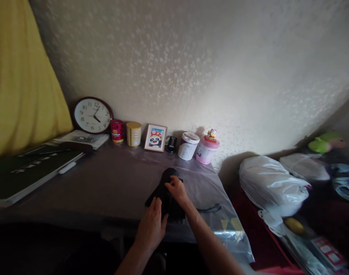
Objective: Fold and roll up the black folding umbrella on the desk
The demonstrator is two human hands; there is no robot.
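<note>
We see the cloth (pixel 168 176) on the tabletop (pixel 111 183) under our left hand (pixel 151 225) and right hand (pixel 177 190). The clock (pixel 92 115) and jars (pixel 187 146) stand behind it, and bags (pixel 273 183) lie to the right.

left hand (pixel 153 225) lies flat, fingers spread, on the near end of the black cloth (pixel 168 175) | right hand (pixel 177 190) rests on its middle, fingers curled, grip unclear | cloth lies on the table (pixel 105 183), beside a clear plastic sheet (pixel 211 187) | clock (pixel 92 115), framed picture (pixel 155 138), pink jar (pixel 207 149) stand along the wall
</note>
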